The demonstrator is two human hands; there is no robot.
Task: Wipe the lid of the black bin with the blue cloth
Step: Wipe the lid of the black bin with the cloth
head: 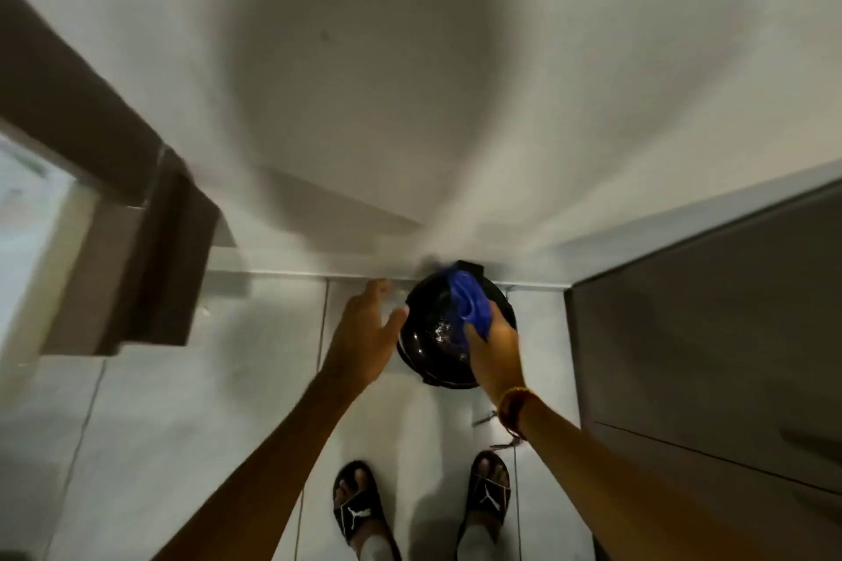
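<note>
A small round black bin [433, 360] stands on the tiled floor against the white wall, seen from above, its glossy lid catching a speck of light. The blue cloth [469, 303] lies over the right half of the lid. My right hand [494, 355] grips the cloth's near end and rests on the lid's right side. My left hand [364, 333] is at the bin's left edge with fingers spread, its fingertips touching the rim and nothing in it.
A white wall [410, 82] rises directly behind the bin. A dark brown door frame [150, 241] juts in at the left. A grey cabinet front [706, 333] stands close on the right. My feet in black slides [355, 510] are on the light floor tiles below.
</note>
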